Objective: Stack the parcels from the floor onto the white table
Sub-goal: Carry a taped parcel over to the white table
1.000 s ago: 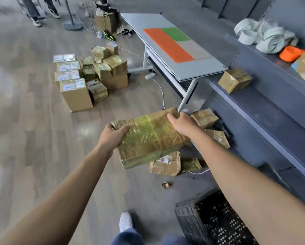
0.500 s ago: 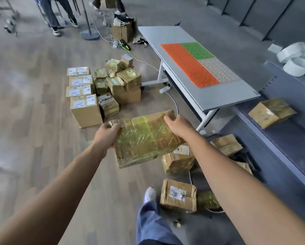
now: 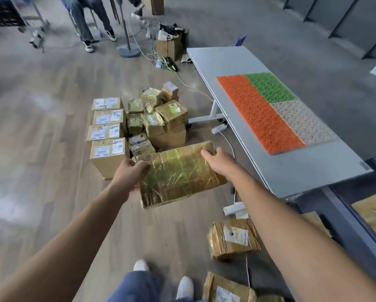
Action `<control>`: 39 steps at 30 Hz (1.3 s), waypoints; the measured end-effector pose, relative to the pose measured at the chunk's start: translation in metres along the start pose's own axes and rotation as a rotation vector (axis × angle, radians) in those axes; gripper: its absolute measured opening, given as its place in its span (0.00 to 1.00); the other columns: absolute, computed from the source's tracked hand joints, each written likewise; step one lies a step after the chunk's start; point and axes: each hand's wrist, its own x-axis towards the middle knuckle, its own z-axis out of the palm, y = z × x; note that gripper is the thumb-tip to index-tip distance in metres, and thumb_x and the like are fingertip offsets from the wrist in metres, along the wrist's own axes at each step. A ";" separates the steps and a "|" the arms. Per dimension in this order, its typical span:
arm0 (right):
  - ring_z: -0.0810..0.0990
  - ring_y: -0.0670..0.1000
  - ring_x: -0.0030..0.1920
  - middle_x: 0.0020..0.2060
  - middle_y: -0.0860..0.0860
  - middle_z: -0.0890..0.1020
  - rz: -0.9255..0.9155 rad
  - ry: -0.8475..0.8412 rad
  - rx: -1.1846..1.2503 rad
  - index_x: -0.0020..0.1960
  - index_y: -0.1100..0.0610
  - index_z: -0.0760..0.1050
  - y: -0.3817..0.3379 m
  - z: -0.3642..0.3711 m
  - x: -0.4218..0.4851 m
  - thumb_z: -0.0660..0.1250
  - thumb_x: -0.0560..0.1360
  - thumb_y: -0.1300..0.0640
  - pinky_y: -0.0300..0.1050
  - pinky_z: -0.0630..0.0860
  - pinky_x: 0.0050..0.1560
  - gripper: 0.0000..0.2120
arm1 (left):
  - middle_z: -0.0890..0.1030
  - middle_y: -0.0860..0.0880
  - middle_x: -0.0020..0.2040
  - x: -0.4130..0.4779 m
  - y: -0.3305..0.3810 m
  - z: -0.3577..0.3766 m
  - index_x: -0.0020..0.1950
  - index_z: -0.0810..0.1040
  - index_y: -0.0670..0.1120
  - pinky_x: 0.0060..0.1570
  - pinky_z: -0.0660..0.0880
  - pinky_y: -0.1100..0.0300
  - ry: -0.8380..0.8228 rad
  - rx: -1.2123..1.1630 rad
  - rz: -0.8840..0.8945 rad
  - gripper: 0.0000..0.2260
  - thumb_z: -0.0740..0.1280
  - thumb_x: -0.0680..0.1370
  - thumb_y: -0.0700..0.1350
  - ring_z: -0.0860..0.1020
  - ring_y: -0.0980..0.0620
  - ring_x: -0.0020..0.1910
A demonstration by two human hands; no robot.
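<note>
Wood-look floor fills most of the view, w/ a white tabletop (image 3: 291, 171) running from upper centre down to the right; its surface carries an orange mat (image 3: 259, 114), a green mat (image 3: 269, 87) and a beige mat (image 3: 302, 123), no parcels on it yet.

Person holds one flat parcel (image 3: 178, 175), wrapped in shiny yellowish tape, out in front at about waist height, above the floor. Left hand (image 3: 126, 175) clamps the parcel's left short end, fingers curled over the top edge. Right hand (image 3: 219, 162) grips the far right corner, thumb on top. Hands are apart, one at each end, both closed on the parcel.

Parcel's long axis runs left to right across the body, tilted slightly so the right end sits farther away. Tabletop lies to the right of the parcel and a bit ahead; its near left edge is just beside the right hand, so the right hand is the nearer one. Judgement: next move is a swing rightward, right end leading over the edge.

Other parcels wait on the floor: a cluster of boxes (image 3: 139, 123) ahead-left, one taped box (image 3: 232, 238) near the person's feet (image 3: 183, 286) on the right.
</note>
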 end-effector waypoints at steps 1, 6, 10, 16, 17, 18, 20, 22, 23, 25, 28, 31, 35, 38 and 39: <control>0.73 0.59 0.64 0.66 0.59 0.74 0.000 -0.008 -0.005 0.72 0.60 0.64 -0.005 -0.001 0.013 0.57 0.75 0.34 0.47 0.66 0.51 0.36 | 0.81 0.45 0.45 0.012 0.005 0.002 0.49 0.74 0.47 0.51 0.78 0.45 -0.011 -0.010 -0.001 0.07 0.67 0.75 0.48 0.80 0.46 0.43; 0.69 0.59 0.69 0.72 0.59 0.69 0.007 -0.050 -0.049 0.76 0.60 0.59 -0.043 -0.007 0.087 0.55 0.77 0.34 0.49 0.68 0.59 0.38 | 0.80 0.46 0.42 0.086 0.033 0.007 0.46 0.73 0.47 0.40 0.77 0.55 -0.046 -0.030 -0.030 0.03 0.65 0.76 0.45 0.79 0.48 0.38; 0.67 0.59 0.71 0.73 0.58 0.66 0.019 -0.041 -0.087 0.77 0.59 0.57 -0.085 -0.009 0.152 0.54 0.78 0.35 0.51 0.67 0.64 0.37 | 0.80 0.46 0.45 0.168 0.058 0.004 0.56 0.71 0.47 0.33 0.74 0.58 -0.074 -0.066 -0.032 0.10 0.65 0.76 0.45 0.78 0.49 0.36; 0.66 0.60 0.72 0.75 0.57 0.65 0.076 -0.044 -0.118 0.78 0.57 0.54 -0.154 -0.014 0.245 0.54 0.78 0.36 0.54 0.67 0.65 0.37 | 0.79 0.45 0.50 0.279 0.104 -0.006 0.59 0.70 0.49 0.43 0.79 0.46 -0.120 -0.051 -0.064 0.14 0.66 0.75 0.45 0.81 0.44 0.44; 0.67 0.60 0.71 0.74 0.57 0.65 0.082 -0.046 -0.111 0.78 0.57 0.54 -0.164 -0.014 0.260 0.54 0.78 0.36 0.54 0.67 0.64 0.37 | 0.79 0.45 0.49 0.295 0.110 -0.007 0.58 0.70 0.49 0.43 0.80 0.45 -0.132 -0.057 -0.074 0.13 0.66 0.74 0.45 0.82 0.45 0.43; 0.67 0.60 0.71 0.74 0.57 0.66 0.086 -0.046 -0.106 0.78 0.57 0.54 -0.174 -0.013 0.274 0.54 0.78 0.36 0.53 0.68 0.63 0.37 | 0.80 0.46 0.48 0.310 0.116 -0.009 0.58 0.70 0.49 0.43 0.80 0.45 -0.139 -0.065 -0.081 0.13 0.66 0.74 0.44 0.82 0.46 0.42; 0.69 0.60 0.70 0.73 0.58 0.67 0.093 -0.042 -0.106 0.78 0.57 0.55 -0.190 -0.011 0.301 0.54 0.78 0.36 0.53 0.69 0.62 0.36 | 0.80 0.47 0.46 0.339 0.128 -0.012 0.58 0.70 0.48 0.37 0.81 0.48 -0.136 -0.071 -0.090 0.13 0.67 0.75 0.43 0.82 0.48 0.38; 0.68 0.60 0.70 0.73 0.58 0.66 0.092 -0.052 -0.094 0.78 0.56 0.55 -0.201 -0.007 0.326 0.53 0.78 0.36 0.53 0.68 0.63 0.36 | 0.80 0.48 0.44 0.362 0.137 -0.012 0.58 0.70 0.47 0.31 0.80 0.52 -0.128 -0.077 -0.095 0.14 0.68 0.75 0.42 0.83 0.50 0.35; 0.67 0.60 0.71 0.74 0.57 0.66 0.094 -0.062 -0.074 0.78 0.56 0.54 -0.206 -0.006 0.339 0.53 0.78 0.35 0.54 0.67 0.63 0.36 | 0.80 0.47 0.44 0.375 0.140 -0.011 0.58 0.70 0.47 0.32 0.81 0.51 -0.122 -0.076 -0.096 0.14 0.69 0.75 0.41 0.83 0.49 0.36; 0.67 0.60 0.71 0.74 0.56 0.66 0.118 -0.078 -0.025 0.78 0.55 0.55 -0.213 -0.003 0.369 0.51 0.77 0.33 0.54 0.67 0.63 0.36 | 0.80 0.46 0.45 0.398 0.147 -0.008 0.58 0.70 0.47 0.36 0.82 0.47 -0.116 -0.065 -0.102 0.14 0.69 0.75 0.40 0.83 0.48 0.39; 0.68 0.59 0.70 0.73 0.56 0.67 0.168 -0.095 -0.005 0.77 0.54 0.57 -0.218 0.005 0.417 0.49 0.76 0.30 0.54 0.67 0.60 0.39 | 0.79 0.45 0.46 0.436 0.158 0.005 0.57 0.70 0.48 0.41 0.81 0.41 -0.105 -0.046 -0.107 0.13 0.68 0.76 0.39 0.82 0.46 0.42; 0.67 0.60 0.71 0.74 0.57 0.66 0.233 -0.113 0.041 0.77 0.55 0.56 -0.223 0.013 0.471 0.48 0.74 0.28 0.57 0.67 0.64 0.42 | 0.79 0.44 0.47 0.476 0.169 0.020 0.56 0.70 0.48 0.42 0.81 0.43 -0.082 0.002 -0.097 0.13 0.69 0.75 0.39 0.82 0.44 0.44; 0.67 0.60 0.71 0.74 0.56 0.65 0.297 -0.144 0.136 0.77 0.57 0.56 -0.226 0.024 0.558 0.50 0.73 0.26 0.55 0.67 0.61 0.45 | 0.78 0.46 0.48 0.538 0.181 0.046 0.54 0.72 0.49 0.40 0.79 0.50 -0.032 0.086 -0.087 0.12 0.69 0.74 0.38 0.80 0.45 0.45; 0.70 0.59 0.67 0.70 0.56 0.70 0.320 -0.171 0.134 0.75 0.58 0.60 -0.223 0.031 0.623 0.52 0.73 0.27 0.50 0.66 0.51 0.43 | 0.76 0.50 0.48 0.589 0.188 0.071 0.54 0.74 0.48 0.46 0.77 0.50 0.012 0.090 -0.142 0.11 0.67 0.74 0.38 0.78 0.49 0.46; 0.71 0.59 0.66 0.69 0.56 0.71 0.324 -0.182 0.130 0.75 0.58 0.61 -0.221 0.033 0.644 0.54 0.74 0.30 0.50 0.66 0.51 0.40 | 0.77 0.49 0.49 0.606 0.189 0.079 0.53 0.74 0.49 0.47 0.77 0.51 0.020 0.074 -0.161 0.10 0.67 0.74 0.39 0.77 0.50 0.47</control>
